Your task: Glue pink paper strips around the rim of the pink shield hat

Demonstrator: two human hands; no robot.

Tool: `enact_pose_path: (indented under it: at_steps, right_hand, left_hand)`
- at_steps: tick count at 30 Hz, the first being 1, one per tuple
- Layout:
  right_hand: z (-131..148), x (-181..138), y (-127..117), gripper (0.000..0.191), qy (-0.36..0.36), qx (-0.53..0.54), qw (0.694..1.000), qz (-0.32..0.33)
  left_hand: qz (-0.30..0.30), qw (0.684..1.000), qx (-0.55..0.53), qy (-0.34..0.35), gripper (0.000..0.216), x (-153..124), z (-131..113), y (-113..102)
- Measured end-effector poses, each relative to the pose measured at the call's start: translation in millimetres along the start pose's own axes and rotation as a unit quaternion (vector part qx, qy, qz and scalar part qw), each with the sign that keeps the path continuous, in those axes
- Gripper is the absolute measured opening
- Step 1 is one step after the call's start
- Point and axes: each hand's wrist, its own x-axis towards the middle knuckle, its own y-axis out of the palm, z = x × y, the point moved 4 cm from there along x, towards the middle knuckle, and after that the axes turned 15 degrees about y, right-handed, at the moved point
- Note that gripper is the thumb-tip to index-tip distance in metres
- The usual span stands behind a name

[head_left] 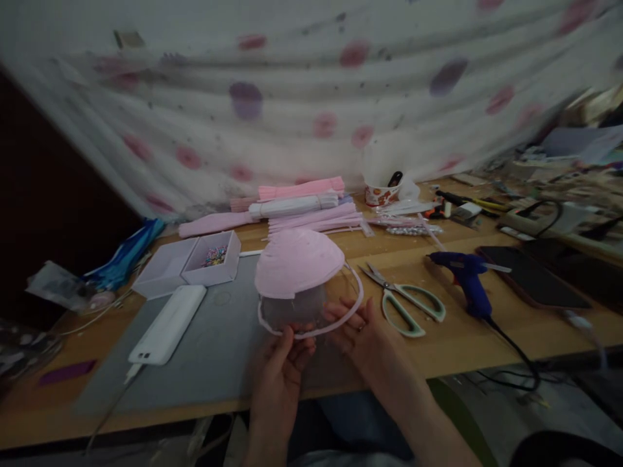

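Note:
Both hands hold a clear plastic dome edged with a pink strip, over the front of a grey mat. A pink paper cap covers the dome's top. My left hand grips the dome's lower rim with fingers curled up against it. My right hand pinches the pink rim on the right side. Green-handled scissors lie just right of my right hand, and a blue glue gun lies beyond them.
A white power bank lies on the mat's left; two white boxes, one with beads, stand behind it. Pink and white paper strips and a cup sit at the back. A dark phone and tools lie right.

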Motion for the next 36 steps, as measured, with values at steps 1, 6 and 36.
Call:
enact_pose_path:
  at_steps: [1,6,36]
  right_hand:
    - [-0.9,4.2,4.0,0.045,0.008,0.032,0.999,0.012]
    - [12.8,15.8,16.5,0.032,-0.001,0.191,0.979,0.073]
    - [35.6,3.0,56.5,0.012,0.012,0.159,0.985,0.064]
  left_hand:
    - [0.000,1.000,0.006,-0.006,0.037,-0.7,0.6,-0.5]
    - [0.030,0.996,0.062,-0.055,0.037,-5.2,-3.3,-2.2]
    - [0.184,0.846,0.287,0.410,0.058,22.2,-78.4,16.4]
